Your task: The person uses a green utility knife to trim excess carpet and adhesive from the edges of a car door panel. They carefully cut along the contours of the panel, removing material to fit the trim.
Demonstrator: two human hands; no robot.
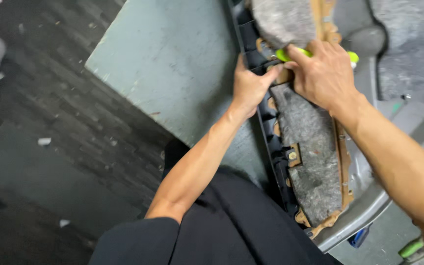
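Clearly the left hand is there to steady things: its fingers are curled over the dark edge of the trim panel, which lies felt-side up across the grey table. Meanwhile the right hand closes round a bright green tool pressed to the panel's brown frame. The tool's tip is hidden under the fingers, and the panel's far end is cut off.

Bare grey table top: open passage left of the left hand. Trim panel with grey felt padding: fills the bench's right half (both forearms cross it). Right hand: blocks the panel's middle.
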